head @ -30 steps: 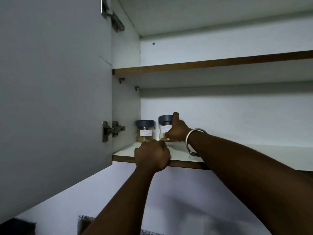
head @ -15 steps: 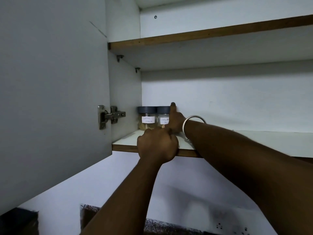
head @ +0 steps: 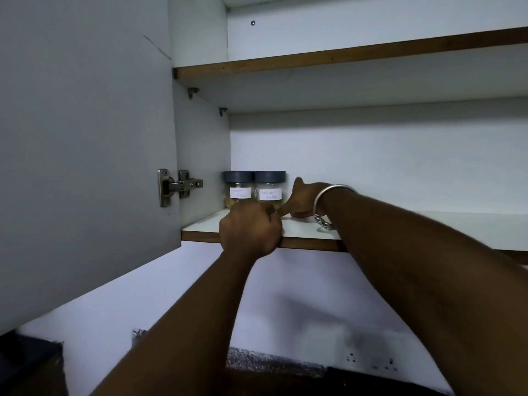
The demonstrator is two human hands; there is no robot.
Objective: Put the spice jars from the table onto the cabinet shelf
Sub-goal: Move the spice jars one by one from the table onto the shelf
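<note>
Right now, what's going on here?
Two grey-lidded spice jars, left jar and right jar, stand side by side in the back left corner of the lower shelf. The right hand rests on the shelf beside the right jar, thumb off it; the left hand curls over the shelf's front edge.

Two spice jars stand side by side, touching, in the back left corner of the lower shelf (head: 400,227): the left jar (head: 238,190) by the cabinet's side wall, the right jar (head: 269,190) next to it. The left hand (head: 251,231) curls over the shelf's front edge, before the jars. The right hand (head: 303,200) lies on the shelf just right of the right jar, perhaps touching its base. The upper shelf (head: 343,57) runs above; the open door (head: 85,138) hangs left
</note>
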